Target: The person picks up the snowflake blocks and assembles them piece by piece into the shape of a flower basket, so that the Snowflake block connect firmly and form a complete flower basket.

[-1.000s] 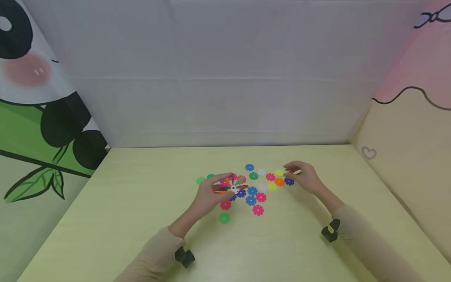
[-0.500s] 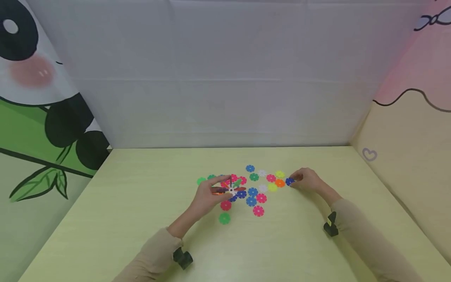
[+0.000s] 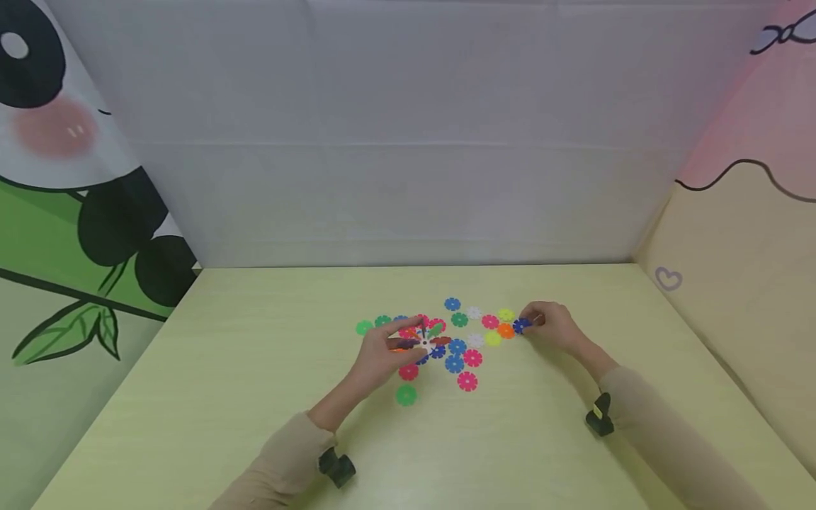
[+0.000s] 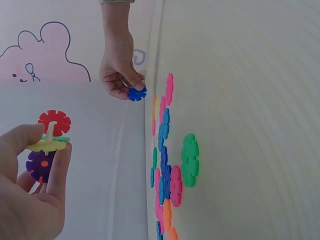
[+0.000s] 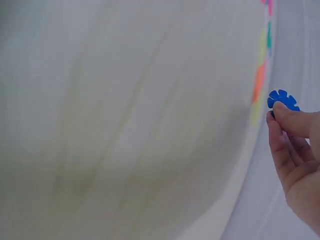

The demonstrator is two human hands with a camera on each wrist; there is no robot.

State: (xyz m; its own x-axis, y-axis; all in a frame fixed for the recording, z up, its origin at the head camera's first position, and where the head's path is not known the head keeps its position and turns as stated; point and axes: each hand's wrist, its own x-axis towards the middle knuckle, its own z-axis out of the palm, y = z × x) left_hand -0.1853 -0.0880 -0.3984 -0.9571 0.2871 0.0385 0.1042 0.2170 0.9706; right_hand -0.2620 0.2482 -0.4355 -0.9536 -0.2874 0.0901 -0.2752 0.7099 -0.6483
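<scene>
My left hand [image 3: 376,355] holds a cluster of interlocking plastic snowflake discs [image 3: 426,344] above the table, pinched between thumb and fingers. Red, green and purple discs stand out around its pale centre disc [image 4: 47,146] in the left wrist view; fingers hide part of it. To the right, my right hand [image 3: 553,327] pinches a dark blue notched disc [image 3: 521,325] by its edge, raised off the table. The right wrist view shows thumb and fingertips on that blue disc [image 5: 282,98].
Several loose discs lie flat between and under the hands, among them an orange disc [image 3: 506,331], a pink disc [image 3: 467,381] and a green disc [image 3: 406,395]. Behind the pale table [image 3: 268,304] stands a grey wall [image 3: 408,177]; painted panels flank both sides.
My right hand has come down to the dark blue disc, pinched it and lifted it slightly from the table. My left hand keeps its hold on the cluster, almost in place.
</scene>
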